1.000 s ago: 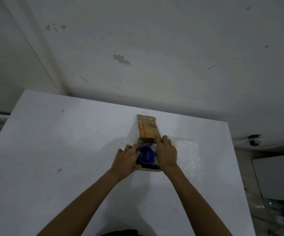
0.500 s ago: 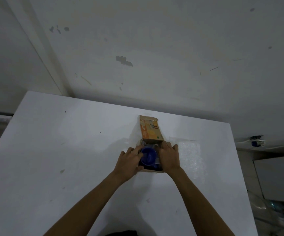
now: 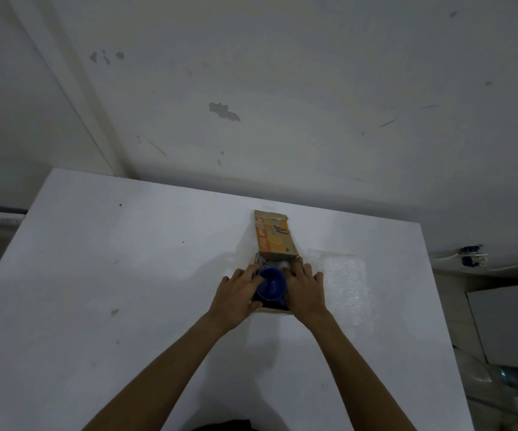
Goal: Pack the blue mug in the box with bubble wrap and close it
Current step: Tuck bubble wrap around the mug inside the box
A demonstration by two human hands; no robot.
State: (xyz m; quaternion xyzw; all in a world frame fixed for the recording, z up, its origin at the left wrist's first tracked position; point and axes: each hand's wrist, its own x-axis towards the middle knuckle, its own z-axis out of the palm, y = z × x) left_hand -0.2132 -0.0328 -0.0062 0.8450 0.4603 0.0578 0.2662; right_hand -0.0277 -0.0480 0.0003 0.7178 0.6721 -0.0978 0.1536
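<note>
The blue mug (image 3: 270, 286) sits mouth-up inside a small cardboard box (image 3: 275, 311) on the white table (image 3: 127, 275). The box's orange printed lid flap (image 3: 275, 236) stands open at the far side. A bit of bubble wrap (image 3: 275, 263) shows inside the box behind the mug. My left hand (image 3: 236, 295) lies against the box's left side, fingers touching the mug. Pressed on the box's right side is my right hand (image 3: 306, 290), fingers spread along the mug. Both hands hide the box walls.
A loose sheet of bubble wrap (image 3: 344, 284) lies flat on the table just right of the box. The table's far edge meets a scuffed white wall (image 3: 251, 88). A grey panel (image 3: 509, 321) and clutter lie beyond the table's right edge.
Both hands have settled lower around the mug, pressing it down into the box. The right hand moved off the lid flap's base onto the box's right side.
</note>
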